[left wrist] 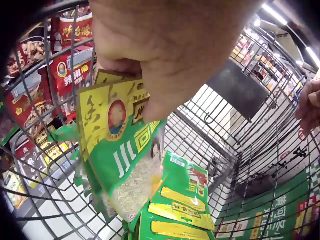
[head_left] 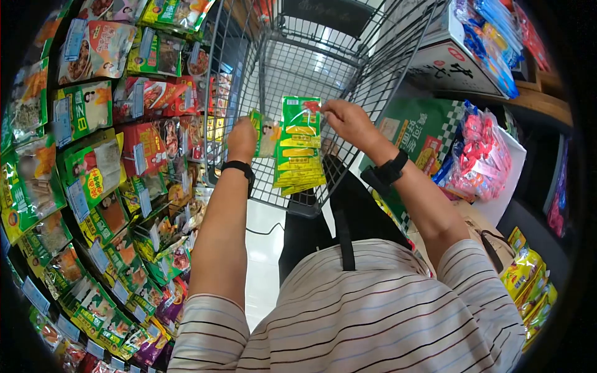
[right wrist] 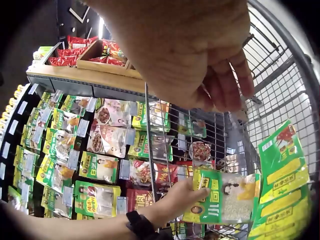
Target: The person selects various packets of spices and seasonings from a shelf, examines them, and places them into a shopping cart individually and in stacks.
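My left hand [head_left: 241,142] pinches the top edge of a few green and yellow spice packets [left wrist: 122,162]; seeds show through the clear window of the front one. They hang inside the wire shopping cart [head_left: 260,198], tight beside an overlapping row of similar green and yellow packets [head_left: 300,165]. My right hand [head_left: 356,126] hovers at the right of that row, near its far corner. In the right wrist view its fingers [right wrist: 220,87] are loosely curled and hold nothing.
A shelf of hanging spice packets [head_left: 87,168] with price tags runs along the left. To the right stand a green printed box [head_left: 404,133], a pile of pink packets [head_left: 479,152] and a white carton [head_left: 457,62] of blue packs.
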Available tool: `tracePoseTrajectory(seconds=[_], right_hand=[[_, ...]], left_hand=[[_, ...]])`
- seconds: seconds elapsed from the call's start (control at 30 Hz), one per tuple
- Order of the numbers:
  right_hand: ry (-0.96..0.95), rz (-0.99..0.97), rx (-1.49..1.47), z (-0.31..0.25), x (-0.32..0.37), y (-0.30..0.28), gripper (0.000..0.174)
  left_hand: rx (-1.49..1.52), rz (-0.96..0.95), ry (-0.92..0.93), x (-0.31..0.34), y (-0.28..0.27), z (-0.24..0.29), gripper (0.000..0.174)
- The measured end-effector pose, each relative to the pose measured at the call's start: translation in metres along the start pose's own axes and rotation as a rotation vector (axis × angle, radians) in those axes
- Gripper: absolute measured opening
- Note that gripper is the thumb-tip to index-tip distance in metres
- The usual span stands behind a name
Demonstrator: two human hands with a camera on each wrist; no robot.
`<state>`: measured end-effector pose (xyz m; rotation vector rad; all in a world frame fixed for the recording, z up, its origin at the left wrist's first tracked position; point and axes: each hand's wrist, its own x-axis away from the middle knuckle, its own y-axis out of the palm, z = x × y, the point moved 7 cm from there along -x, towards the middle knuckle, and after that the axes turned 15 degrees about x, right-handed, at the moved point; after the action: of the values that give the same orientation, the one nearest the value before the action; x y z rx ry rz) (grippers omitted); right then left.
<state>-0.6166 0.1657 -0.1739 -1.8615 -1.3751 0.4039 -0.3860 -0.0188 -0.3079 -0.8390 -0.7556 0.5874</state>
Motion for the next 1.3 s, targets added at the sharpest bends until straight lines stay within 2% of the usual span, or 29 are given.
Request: tracePoseTrajectory(seconds=[0.03, 0.13, 0.23, 0.3, 0.47, 0.6, 0.7, 0.8, 1.03, 1.17, 1.3], right_hand=[[0.008, -0.009, 0.008, -0.002, -0.001, -0.003, 0.024], [-0.02, 0.038, -0.007, 0.003, -0.001, -0.005, 0.02], [-0.013, 0.072, 0.025, 0.017, -0.001, -0.008, 0.017], [-0.001, 0.113, 0.072, 0.022, -0.001, -0.015, 0.016], [-0.029, 0.22, 0.277, 0.026, -0.004, -0.043, 0.012], [-0.035, 0.294, 0.3, 0.037, 0.001, -0.044, 0.011], [-0.069, 0.369, 0.296, 0.033, 0.004, -0.04, 0.014], [-0.029, 0.363, 0.254, 0.033, 0.005, -0.043, 0.014], [-0.042, 0.421, 0.223, 0.031, 0.006, -0.049, 0.018], [-0.058, 0.456, 0.213, 0.034, 0.005, -0.048, 0.018], [-0.053, 0.43, 0.213, 0.032, 0.005, -0.051, 0.017]], left_hand=[[-0.012, -0.003, -0.019, 0.001, 0.002, 0.0, 0.025], [0.067, 0.052, 0.075, 0.009, -0.005, 0.006, 0.025], [0.156, 0.018, 0.059, 0.017, -0.027, 0.023, 0.02], [0.16, -0.009, 0.005, 0.017, -0.037, 0.028, 0.022], [0.209, 0.054, 0.061, -0.013, -0.049, 0.046, 0.029], [0.276, 0.081, 0.167, -0.051, -0.048, 0.09, 0.03], [0.262, 0.053, 0.181, -0.081, -0.031, 0.134, 0.026], [0.298, 0.028, 0.203, -0.118, 0.003, 0.164, 0.023], [0.296, -0.014, 0.259, -0.155, 0.068, 0.237, 0.018], [0.325, -0.016, 0.29, -0.169, 0.091, 0.262, 0.019], [0.418, -0.177, 0.28, -0.185, 0.125, 0.265, 0.025]])
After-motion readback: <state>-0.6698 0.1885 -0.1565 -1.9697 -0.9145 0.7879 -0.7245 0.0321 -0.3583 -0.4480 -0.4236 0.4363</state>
